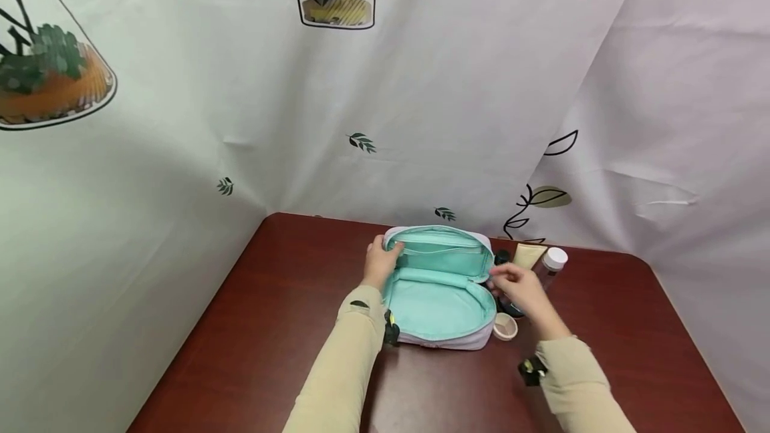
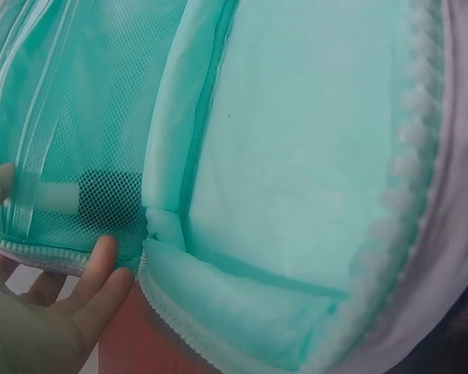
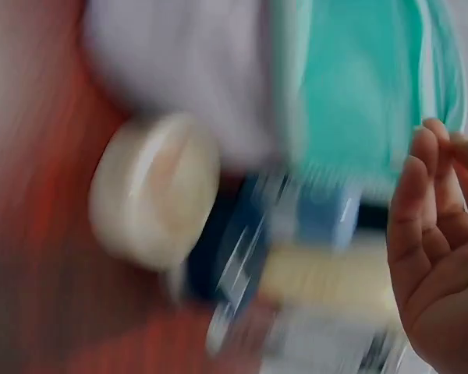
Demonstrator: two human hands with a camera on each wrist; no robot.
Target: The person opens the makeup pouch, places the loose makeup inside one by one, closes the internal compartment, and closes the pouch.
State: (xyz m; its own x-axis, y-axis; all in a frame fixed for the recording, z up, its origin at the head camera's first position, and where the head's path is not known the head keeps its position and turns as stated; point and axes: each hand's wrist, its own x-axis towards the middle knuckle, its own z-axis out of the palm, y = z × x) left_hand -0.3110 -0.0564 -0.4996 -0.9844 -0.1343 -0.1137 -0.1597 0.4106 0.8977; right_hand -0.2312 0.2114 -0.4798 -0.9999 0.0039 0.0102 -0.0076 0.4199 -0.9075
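A toiletry bag (image 1: 442,309) with mint lining and a pale lilac outside lies unzipped, its lid tipped back. My left hand (image 1: 380,264) grips the lid's left rim, some fingers inside and others behind it. In the left wrist view, a small item with a black mesh-like end (image 2: 109,199) shows through the lid's mesh pocket (image 2: 121,86). My right hand (image 1: 522,289) is at the lid's right rim, thumb and forefinger tips together. Blur hides whether they pinch anything. Below that hand stands a small round cream-coloured jar (image 1: 504,327).
Right of the bag are a white-capped bottle (image 1: 555,260), a cream tube (image 1: 529,254), a black-topped item (image 1: 502,257) and a dark blue container (image 3: 222,241), partly behind my right hand. They stand on a reddish-brown table (image 1: 289,299), with a printed cloth (image 1: 409,105) hanging behind.
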